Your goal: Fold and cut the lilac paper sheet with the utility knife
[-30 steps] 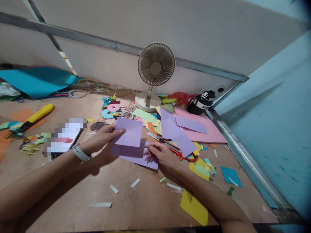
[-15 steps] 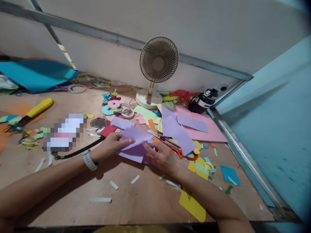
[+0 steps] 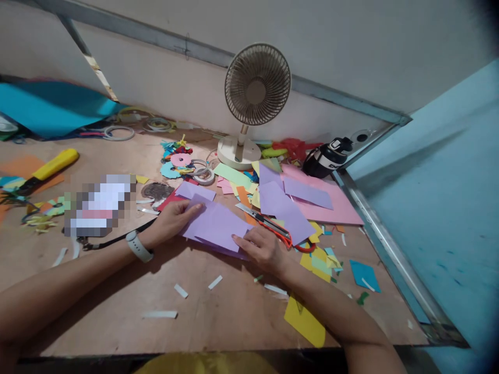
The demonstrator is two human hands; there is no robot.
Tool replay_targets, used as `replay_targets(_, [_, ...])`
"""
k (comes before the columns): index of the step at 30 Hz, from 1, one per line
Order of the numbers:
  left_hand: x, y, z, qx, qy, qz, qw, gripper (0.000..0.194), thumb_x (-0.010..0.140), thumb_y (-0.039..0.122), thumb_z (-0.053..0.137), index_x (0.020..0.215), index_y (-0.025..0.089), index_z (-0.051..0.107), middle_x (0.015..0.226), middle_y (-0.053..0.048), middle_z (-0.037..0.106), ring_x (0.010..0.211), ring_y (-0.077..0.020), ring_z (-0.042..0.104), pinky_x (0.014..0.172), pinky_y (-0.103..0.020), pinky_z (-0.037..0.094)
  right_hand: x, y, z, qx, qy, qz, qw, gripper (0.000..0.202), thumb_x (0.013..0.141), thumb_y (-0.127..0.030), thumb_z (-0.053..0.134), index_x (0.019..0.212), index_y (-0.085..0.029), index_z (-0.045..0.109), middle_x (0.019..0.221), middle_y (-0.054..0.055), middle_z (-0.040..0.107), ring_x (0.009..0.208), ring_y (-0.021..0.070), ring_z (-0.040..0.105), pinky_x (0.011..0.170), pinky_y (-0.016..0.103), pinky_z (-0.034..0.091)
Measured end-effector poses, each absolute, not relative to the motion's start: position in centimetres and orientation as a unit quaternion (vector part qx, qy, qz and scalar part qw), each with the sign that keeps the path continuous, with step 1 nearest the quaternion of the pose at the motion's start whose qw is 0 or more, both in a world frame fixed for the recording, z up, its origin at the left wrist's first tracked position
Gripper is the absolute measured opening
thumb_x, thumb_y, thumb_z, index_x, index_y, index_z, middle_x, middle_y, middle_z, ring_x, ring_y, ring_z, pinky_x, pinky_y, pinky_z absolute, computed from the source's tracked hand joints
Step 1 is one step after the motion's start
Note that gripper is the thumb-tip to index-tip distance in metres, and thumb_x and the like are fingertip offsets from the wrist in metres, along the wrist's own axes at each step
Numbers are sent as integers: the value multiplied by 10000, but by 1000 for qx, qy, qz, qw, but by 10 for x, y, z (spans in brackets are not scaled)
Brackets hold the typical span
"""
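Note:
Folded purple paper (image 3: 220, 226) is held between both hands above the wooden table, its layers slightly apart at the lower edge. My left hand (image 3: 173, 221), with a pale watch at the wrist, pinches its upper left part, thumb on top. At the right end, my right hand (image 3: 263, 248) grips the lower right corner with thumb and fingers. Just beyond that hand lies a cutter knife (image 3: 268, 223) with its blade showing. More purple sheets (image 3: 283, 210) rest behind the knife, and a smaller purple piece (image 3: 195, 191) lies beyond the held paper.
A fan (image 3: 257, 85) stands at the back, with a black bottle (image 3: 328, 157) to its right. A yellow-handled cutter (image 3: 56, 167) and a blurred-out object (image 3: 102, 205) lie left. Paper scraps and a yellow piece (image 3: 304, 322) are scattered on the table (image 3: 218, 332).
The purple paper now lies flatter, with its folded layers closer together. My left hand has moved slightly up and left on it; my right hand has shifted to its lower right corner.

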State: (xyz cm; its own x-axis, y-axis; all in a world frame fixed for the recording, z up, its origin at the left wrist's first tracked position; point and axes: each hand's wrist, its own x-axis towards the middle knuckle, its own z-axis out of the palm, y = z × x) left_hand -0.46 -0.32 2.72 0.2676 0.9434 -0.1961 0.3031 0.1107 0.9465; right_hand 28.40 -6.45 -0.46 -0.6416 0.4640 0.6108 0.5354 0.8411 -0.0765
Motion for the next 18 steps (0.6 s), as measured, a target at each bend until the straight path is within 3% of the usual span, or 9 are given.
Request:
replay_targets(6, [4,19,27,633,513,329,478,579,851,741,664,922,167,672,789,-44,686,645,-172,591,531,-247,433,297,-66,5,-389,-820,-2,421,298,1017,-170,606,1228,-306,767,821,51,682,702,184,591,646,338,465])
replay_targets(12, [8,33,29,690,508,322,403,592,841,661,701,1141,151,709,923,-95,756,791,-256,695,675,-311,518,293,-77,14,-275,-892,22,359,359,1030,-156,564,1304,-308,739,825,44,683,748,182,633,696,338,519])
replay_targets(15, [-5,29,29,721,525,333,306,640,901,572,681,1382,153,631,1149,-141,754,1038,-319,710,894,-393,551,286,-80,5,-219,-922,40,316,357,1035,-121,531,1271,-284,743,861,53,705,751,172,632,677,317,512])
replay_targets(18, [-26,18,27,791,471,347,180,611,999,494,594,1514,170,542,1516,-172,595,1410,-366,540,1190,-511,416,282,-79,-8,-254,-915,86,301,328,1028,-138,543,1209,-303,763,875,50,698,752,169,625,699,319,529])
